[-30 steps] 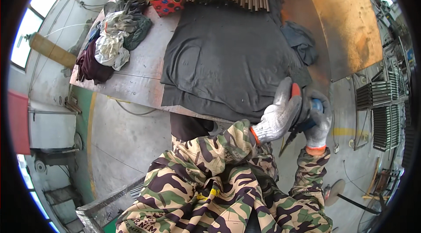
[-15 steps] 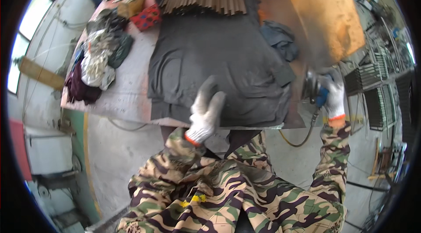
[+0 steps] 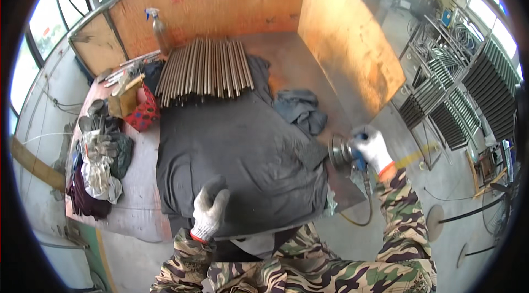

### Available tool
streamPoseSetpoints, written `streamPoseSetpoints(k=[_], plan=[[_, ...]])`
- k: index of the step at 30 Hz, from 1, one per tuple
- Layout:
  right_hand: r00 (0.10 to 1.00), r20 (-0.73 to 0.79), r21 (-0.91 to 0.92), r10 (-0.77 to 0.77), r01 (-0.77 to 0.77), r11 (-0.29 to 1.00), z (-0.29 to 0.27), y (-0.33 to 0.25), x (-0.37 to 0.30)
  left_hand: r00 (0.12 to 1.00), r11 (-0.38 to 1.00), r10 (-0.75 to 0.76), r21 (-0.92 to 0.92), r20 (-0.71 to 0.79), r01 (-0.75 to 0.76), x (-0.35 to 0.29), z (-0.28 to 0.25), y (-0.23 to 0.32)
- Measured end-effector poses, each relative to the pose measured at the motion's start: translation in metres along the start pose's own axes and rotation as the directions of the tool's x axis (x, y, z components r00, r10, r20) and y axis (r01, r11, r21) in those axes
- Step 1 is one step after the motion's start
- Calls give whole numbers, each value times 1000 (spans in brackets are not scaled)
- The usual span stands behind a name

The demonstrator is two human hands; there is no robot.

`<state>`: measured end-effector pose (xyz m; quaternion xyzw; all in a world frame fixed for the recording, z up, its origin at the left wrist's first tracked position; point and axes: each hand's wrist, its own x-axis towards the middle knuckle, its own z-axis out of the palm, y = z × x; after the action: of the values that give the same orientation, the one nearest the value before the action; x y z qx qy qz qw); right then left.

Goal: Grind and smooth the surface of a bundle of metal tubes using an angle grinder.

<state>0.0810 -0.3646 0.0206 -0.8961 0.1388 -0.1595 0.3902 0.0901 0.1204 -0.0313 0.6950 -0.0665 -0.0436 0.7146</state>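
Currently, right hand [image 3: 376, 148] grips a blue-bodied disc sander [image 3: 345, 153] just right of the dark cloth [image 3: 237, 152]; left hand [image 3: 211, 208], empty, fingers parted, is over cloth's near edge; metal tubes [image 3: 206, 70] lie at its far end, none yet at the sander.

The tool [image 3: 357, 157] is blue and grey, the cloth [image 3: 231, 152] charcoal, the sleeves [image 3: 404, 210] camouflage-patterned.

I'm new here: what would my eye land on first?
Probably the row of brown rods, side by side at the far end of the dark cloth. Then the blue power tool in the gloved right hand, near the right edge of the table, and the orange board beyond it.
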Motion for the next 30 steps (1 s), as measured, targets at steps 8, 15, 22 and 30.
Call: streamPoseSetpoints(k=[8, 15, 22, 30], plan=[[990, -13, -252, 140, -139, 958, -9, -14, 1, 994, 855, 109, 512, -20, -83, 72, -30, 10], [988, -70, -456, 138, -155, 877, -7, -25, 16, 957, 650, 216, 760, -194, 7, 210, -45, 8], [996, -29, -560, 87, -88, 824, 12, -38, 24, 905, 424, 357, 904, -231, 64, 278, -36, 43], [997, 44, -639, 58, -16, 769, 33, -44, 38, 970, 251, -175, 945, -167, 208, 385, -52, 66]])
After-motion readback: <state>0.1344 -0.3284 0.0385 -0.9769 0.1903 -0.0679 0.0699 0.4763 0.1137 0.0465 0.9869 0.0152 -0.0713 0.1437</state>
